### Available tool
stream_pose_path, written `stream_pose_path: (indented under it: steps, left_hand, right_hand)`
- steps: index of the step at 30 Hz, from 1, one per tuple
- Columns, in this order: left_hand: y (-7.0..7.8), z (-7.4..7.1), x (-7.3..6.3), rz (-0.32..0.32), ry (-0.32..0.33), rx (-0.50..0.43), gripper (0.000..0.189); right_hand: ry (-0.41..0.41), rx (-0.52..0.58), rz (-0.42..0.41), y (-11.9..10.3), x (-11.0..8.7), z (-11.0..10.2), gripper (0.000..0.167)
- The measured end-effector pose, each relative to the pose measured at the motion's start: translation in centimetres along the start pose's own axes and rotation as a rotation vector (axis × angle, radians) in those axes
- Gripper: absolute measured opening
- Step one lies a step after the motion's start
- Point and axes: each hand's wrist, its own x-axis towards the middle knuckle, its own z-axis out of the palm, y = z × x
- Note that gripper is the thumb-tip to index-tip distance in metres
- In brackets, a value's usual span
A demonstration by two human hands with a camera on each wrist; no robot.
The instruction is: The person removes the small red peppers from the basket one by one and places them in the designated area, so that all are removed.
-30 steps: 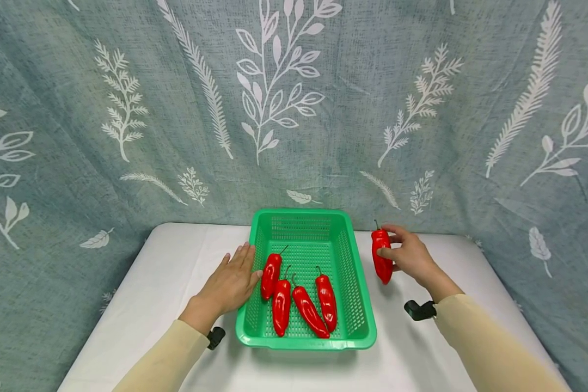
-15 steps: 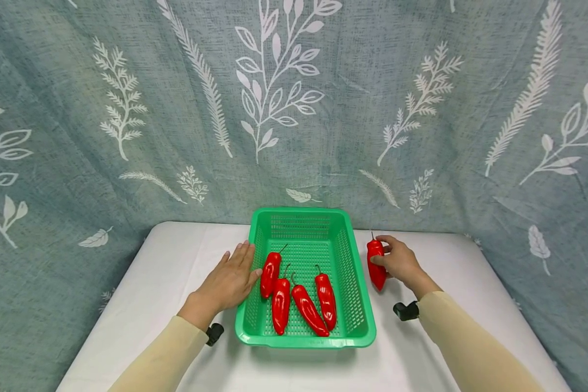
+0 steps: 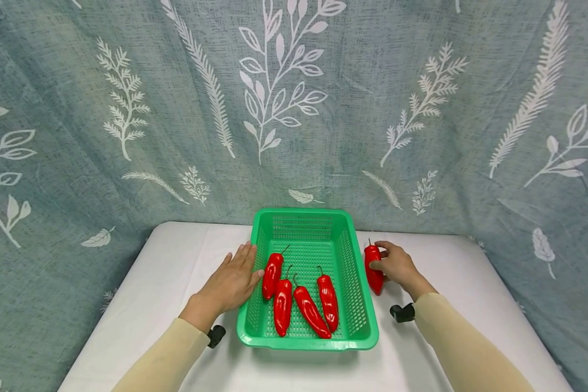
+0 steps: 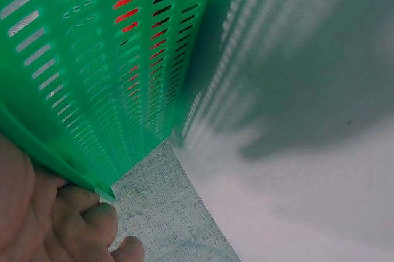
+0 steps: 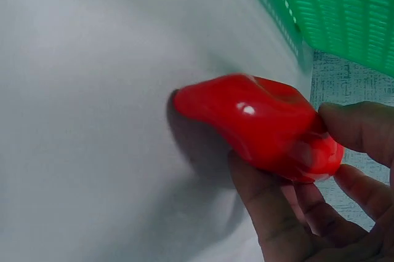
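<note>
Well, I see a red pepper (image 3: 374, 279) just right of the green basket (image 3: 307, 344) | right hand (image 3: 398, 267) pinches it between thumb and fingers | four more peppers (image 3: 282, 308) lie inside the basket | left hand (image 3: 231, 281) touches the basket's left rim, fingers straight, a bit spread | white table (image 3: 176, 272) under the basket, leafy cloth (image 3: 333, 174) behind it
</note>
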Motion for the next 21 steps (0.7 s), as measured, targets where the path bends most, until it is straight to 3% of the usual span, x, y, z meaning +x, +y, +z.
stream_pose_path:
  steps: [10, 21]
  left_hand:
    - [0.1, -0.1, -0.1, 0.006, 0.001, 0.0, 0.071]
    - [0.0, 0.0, -0.1, 0.002, 0.009, -0.01, 0.071]
  right_hand:
    - [0.057, -0.069, 0.003, 1.0, 0.6, 0.4, 0.072]
    - [0.088, -0.068, 0.013, 1.2, 0.6, 0.8, 0.074]
